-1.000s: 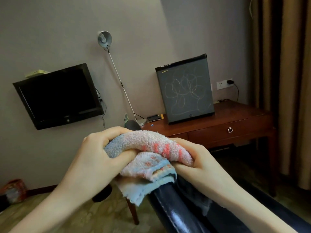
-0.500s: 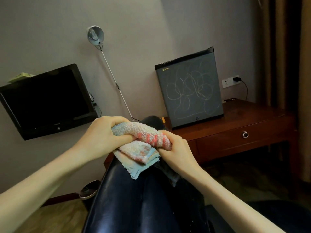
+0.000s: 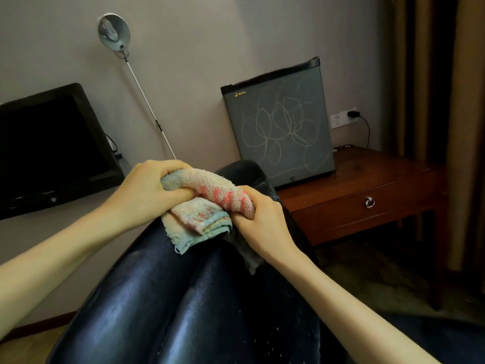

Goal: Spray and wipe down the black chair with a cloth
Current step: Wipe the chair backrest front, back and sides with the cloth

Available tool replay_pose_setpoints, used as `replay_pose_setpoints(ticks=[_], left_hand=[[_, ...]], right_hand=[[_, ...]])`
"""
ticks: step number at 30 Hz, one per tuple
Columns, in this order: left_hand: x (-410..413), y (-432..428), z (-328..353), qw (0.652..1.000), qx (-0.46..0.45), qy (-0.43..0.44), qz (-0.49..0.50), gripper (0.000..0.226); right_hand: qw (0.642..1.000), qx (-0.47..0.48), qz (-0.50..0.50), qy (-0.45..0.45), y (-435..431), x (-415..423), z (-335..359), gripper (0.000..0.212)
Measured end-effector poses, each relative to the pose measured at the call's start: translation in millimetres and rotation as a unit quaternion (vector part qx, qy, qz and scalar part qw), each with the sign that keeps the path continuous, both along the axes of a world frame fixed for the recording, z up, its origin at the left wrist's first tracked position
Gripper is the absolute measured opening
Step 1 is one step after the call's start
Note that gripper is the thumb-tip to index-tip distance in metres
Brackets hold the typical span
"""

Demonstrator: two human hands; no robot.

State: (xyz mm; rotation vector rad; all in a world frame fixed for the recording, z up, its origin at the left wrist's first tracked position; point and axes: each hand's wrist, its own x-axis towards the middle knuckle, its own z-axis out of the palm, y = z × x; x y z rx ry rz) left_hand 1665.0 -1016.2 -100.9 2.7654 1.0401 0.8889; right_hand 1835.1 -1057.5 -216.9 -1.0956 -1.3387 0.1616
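Left hand (image 3: 147, 190) and right hand (image 3: 258, 219) each grip an end of the rolled cloth (image 3: 207, 195) — bunched firm, likely to press along the black chair (image 3: 168, 306).

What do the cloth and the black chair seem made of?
The cloth looks like looped terry, probably cotton, matte, with a frayed edge. The black chair looks like glossy leather or vinyl, unclear which: smooth, with light sheen and seams.
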Motion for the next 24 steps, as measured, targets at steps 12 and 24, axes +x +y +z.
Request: replay_pose_setpoints(ticks=[12,24], left_hand=[[7.5,7.8,4.1,1.0,0.01,0.026,0.014,0.032],[55.4,55.1,12.7,0.991,0.04,0.127,0.023,0.017]], right_hand=[[1.0,-0.004,-0.021,0.02,5.9,-1.2,-1.9,0.03],[0.997,0.001,-0.066,0.035,41.7,31.1,-10.0,0.03]])
